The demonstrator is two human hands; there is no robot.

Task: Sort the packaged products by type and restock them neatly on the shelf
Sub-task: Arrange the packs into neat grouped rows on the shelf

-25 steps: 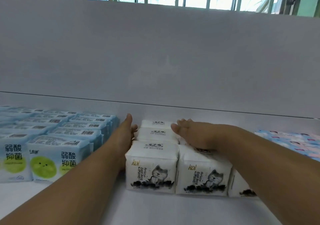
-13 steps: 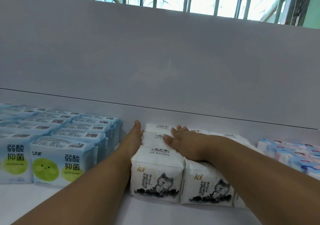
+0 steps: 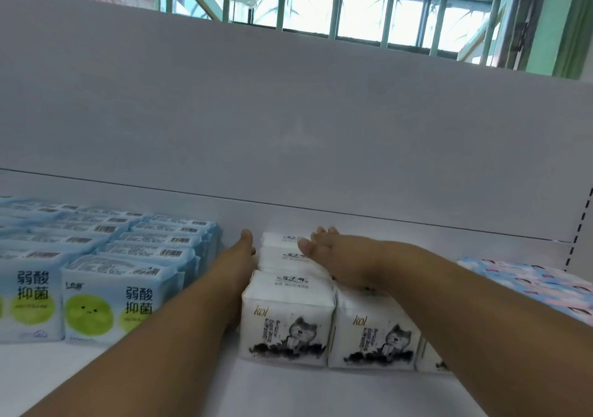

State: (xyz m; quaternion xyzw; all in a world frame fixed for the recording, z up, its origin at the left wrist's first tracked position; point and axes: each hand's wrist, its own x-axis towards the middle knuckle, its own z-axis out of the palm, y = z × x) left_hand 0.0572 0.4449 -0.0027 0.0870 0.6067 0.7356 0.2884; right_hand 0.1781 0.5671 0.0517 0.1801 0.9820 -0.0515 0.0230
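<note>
Head view, item one: white packs (image 3: 286, 317). You are working a block of them standing on the shelf (image 3: 288, 391), rows running front to back toward the back panel (image 3: 288, 112). The long axis of each row is pointing away from you, dog-print faces turned toward you.

Item two: left hand (image 3: 237, 258). You are laying it flat along the left flank of the leftmost row, fingers straight and pointing at the back panel, nothing grasped. It is sitting in the gap between the white packs and the blue packs (image 3: 106, 288).

Item three: right hand (image 3: 337, 256). You are resting it palm-down on top of the rows, fingers extended and relaxed, pressing rather than gripping. The rear packs are lying just ahead of its fingertips.

Item four: pink packs (image 3: 532, 282), lying to the right, apart from the white block.

Judgement: you are squaring the block. The left hand is the nearer one for any sideways nudge, since the row lies directly to its right; any push rearward runs along the row's long axis.
</note>
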